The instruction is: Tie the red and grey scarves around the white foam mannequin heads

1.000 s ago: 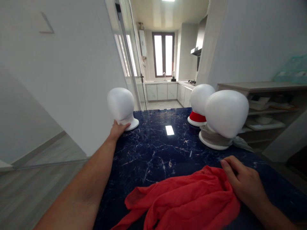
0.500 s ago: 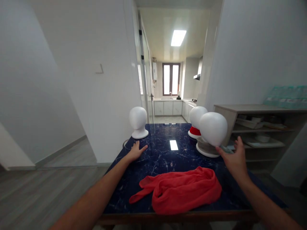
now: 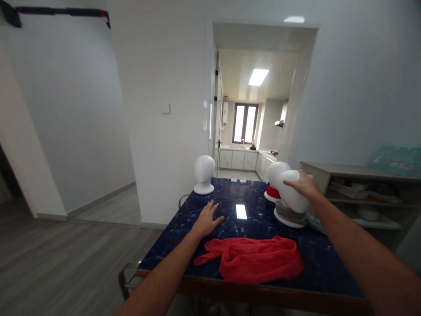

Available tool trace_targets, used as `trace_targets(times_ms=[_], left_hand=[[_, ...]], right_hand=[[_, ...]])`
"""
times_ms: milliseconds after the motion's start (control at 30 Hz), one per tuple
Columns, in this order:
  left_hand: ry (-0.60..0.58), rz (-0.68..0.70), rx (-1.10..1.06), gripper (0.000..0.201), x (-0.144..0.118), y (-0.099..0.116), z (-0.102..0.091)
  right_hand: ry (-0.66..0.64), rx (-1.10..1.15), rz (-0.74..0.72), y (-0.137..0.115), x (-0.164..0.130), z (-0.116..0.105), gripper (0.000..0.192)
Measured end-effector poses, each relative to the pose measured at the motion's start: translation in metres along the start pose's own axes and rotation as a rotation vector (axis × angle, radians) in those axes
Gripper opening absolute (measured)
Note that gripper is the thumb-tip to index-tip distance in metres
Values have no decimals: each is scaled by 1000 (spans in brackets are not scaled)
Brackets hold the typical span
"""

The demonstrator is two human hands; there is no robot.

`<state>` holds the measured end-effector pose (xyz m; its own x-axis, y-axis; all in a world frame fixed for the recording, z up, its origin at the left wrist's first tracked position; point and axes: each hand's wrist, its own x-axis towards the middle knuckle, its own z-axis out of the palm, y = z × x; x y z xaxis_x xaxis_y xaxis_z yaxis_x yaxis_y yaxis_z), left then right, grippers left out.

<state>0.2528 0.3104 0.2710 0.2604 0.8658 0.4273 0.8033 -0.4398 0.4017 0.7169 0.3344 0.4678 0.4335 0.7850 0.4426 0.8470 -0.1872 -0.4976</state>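
Head cam: R hand (image 3: pixel 305 184) grips rightmost headform (image 3: pixel 292 198), L hand (image 3: pixel 207 220) splayed nr red cloth (image 3: pixel 261 260).

Three white mannequin heads (image 3: pixel 204 169) stand on one dark-blue marbled worktop (image 3: pixel 256 220). Cloths number three: one loose red scarf (image 3: pixel 259 260), one red neck wrap (image 3: pixel 272 192), one grey neck wrap (image 3: pixel 288 211). Also: one shelf unit (image 3: pixel 342 168), one two-paned window (image 3: pixel 245 123), one lit ceiling panel (image 3: pixel 258 77), one faucet (image 3: pixel 242 142), one range hood (image 3: pixel 280 123), one wall plate (image 3: pixel 166 108) and one water heater (image 3: pixel 225 112).
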Motion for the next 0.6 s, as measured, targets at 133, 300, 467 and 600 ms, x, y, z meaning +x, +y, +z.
trace_targets(times_ms=[133, 300, 467, 600], left_hand=[[1, 53, -2, 90, -1, 1, 1], [-17, 89, 26, 94, -2, 2, 0], [-43, 68, 37, 101, 1, -1, 4], [-66, 46, 31, 103, 2, -5, 8]], right_hand=[[34, -30, -98, -31, -25, -1, 105], [-36, 73, -186, -116, -72, 17, 102], [-144, 203, -169, -204, -119, 52, 101], [-136, 242, -244, -233, -139, 75, 105]])
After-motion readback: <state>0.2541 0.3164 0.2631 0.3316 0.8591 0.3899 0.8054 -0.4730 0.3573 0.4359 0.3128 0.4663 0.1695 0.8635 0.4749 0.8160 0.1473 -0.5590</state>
